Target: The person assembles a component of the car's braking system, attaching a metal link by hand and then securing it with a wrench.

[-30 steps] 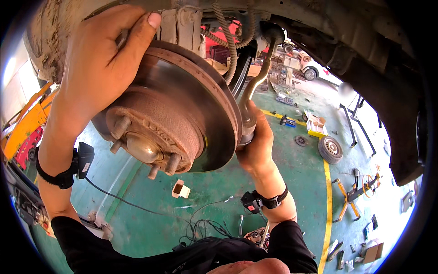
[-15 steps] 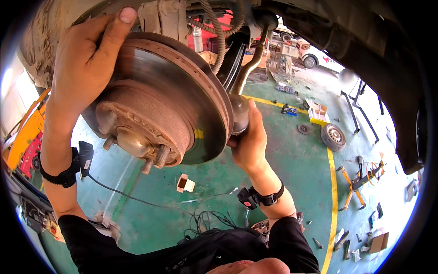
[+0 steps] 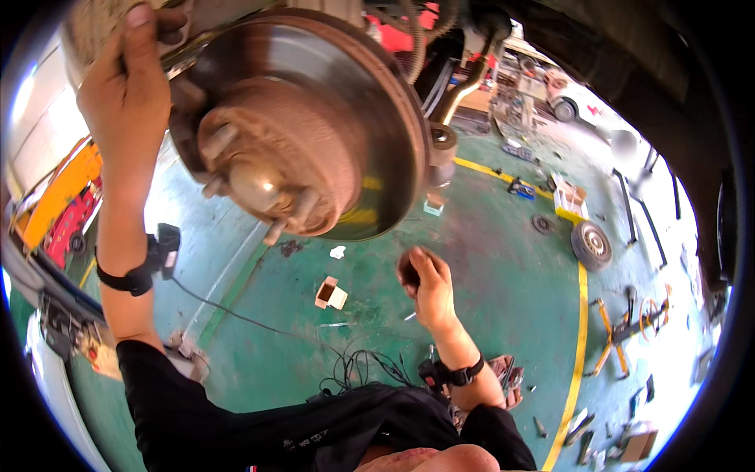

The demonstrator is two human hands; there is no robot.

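A rusty brake disc [image 3: 385, 118] with a hub [image 3: 255, 179] and several wheel studs hangs in front of me at the upper middle. My left hand [image 3: 130, 90] is up beside the disc's left edge, its fingers curled at a dirty part behind the disc; what they grip is hidden. To the right of the disc, a ball joint [image 3: 443, 145] sits at the end of a bent metal rod [image 3: 464, 88]. My right hand [image 3: 427, 287] is below the joint, apart from it, with fingers curled inward; a dark patch inside them is too unclear to name.
An open small box [image 3: 330, 293] and coiled black cables [image 3: 362, 366] lie on the green floor below. At right are a wheel [image 3: 591, 245], an orange-legged stand [image 3: 617, 334] and scattered tools. Dark vehicle bodywork [image 3: 629, 71] overhangs the upper right.
My right hand has let go of the ball joint and dropped down from it. My left hand has shifted away from the disc's rim, up and left. The view has shifted too.
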